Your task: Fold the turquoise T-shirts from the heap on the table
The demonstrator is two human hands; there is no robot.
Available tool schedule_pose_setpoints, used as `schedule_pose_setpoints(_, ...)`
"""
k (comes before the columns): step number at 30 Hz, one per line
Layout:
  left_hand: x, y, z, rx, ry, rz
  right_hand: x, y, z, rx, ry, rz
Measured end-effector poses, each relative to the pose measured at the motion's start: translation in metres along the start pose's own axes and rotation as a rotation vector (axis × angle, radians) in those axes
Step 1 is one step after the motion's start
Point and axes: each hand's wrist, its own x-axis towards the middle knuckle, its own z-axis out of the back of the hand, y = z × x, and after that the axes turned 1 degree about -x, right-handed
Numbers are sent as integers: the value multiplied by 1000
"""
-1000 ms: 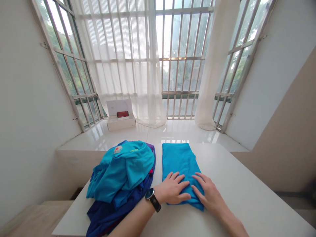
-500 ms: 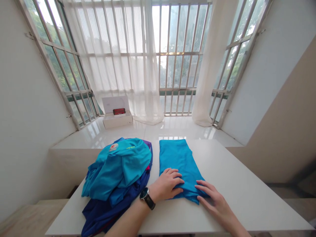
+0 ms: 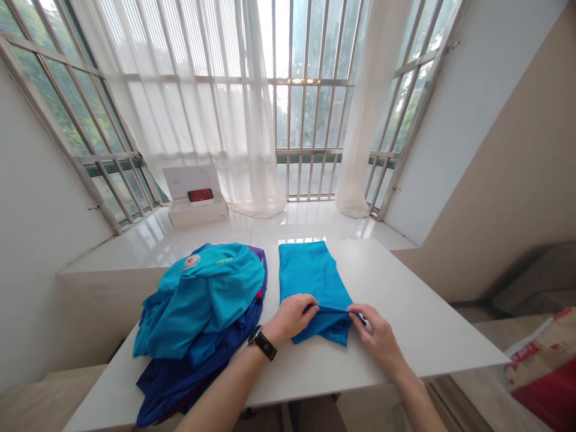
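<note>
A bright blue folded garment (image 3: 310, 273) lies flat on the white table (image 3: 382, 288), its exact kind unclear. My left hand (image 3: 293, 317), with a black watch on the wrist, pinches its near part on the left side. Opposite, my right hand (image 3: 371, 327) grips the near right corner between thumb and fingers. A raised crease runs between both hands, and a loose flap of the same cloth spreads below it toward me. Left of my left hand sits a heap of crumpled clothes (image 3: 202, 300), teal on top with dark blue and purple beneath.
Behind the table is a white window ledge (image 3: 256, 231) bearing an open white box (image 3: 198, 210) with a red-screened phone (image 3: 200, 195) on it. Sheer curtains (image 3: 193, 108) hang before barred windows. A red and tan bag (image 3: 544, 366) stands at the lower right.
Both hands have gone from resting with spread fingers on the garment to pinching its near part, lifting a crease. The view has shifted right, bringing the bag into sight.
</note>
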Motion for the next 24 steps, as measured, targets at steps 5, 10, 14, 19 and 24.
schedule_pose_setpoints(5, -3, -5, 1, -43, 26, -12, 6, 0, -8, -38, -43, -7)
schedule_pose_setpoints(10, -5, -2, 5, -35, 33, 3, 9, -4, -10, -84, -79, 26)
schedule_pose_setpoints(14, -4, 6, 19, -83, 70, 33, 8, -4, -10, -145, -98, 33)
schedule_pose_setpoints(19, -5, 13, 31, -74, 128, 57, 9, 20, -14, -272, -58, 127)
schedule_pose_setpoints(24, -4, 17, 30, -122, 96, 49, 9, 60, -32, -278, 46, 322)
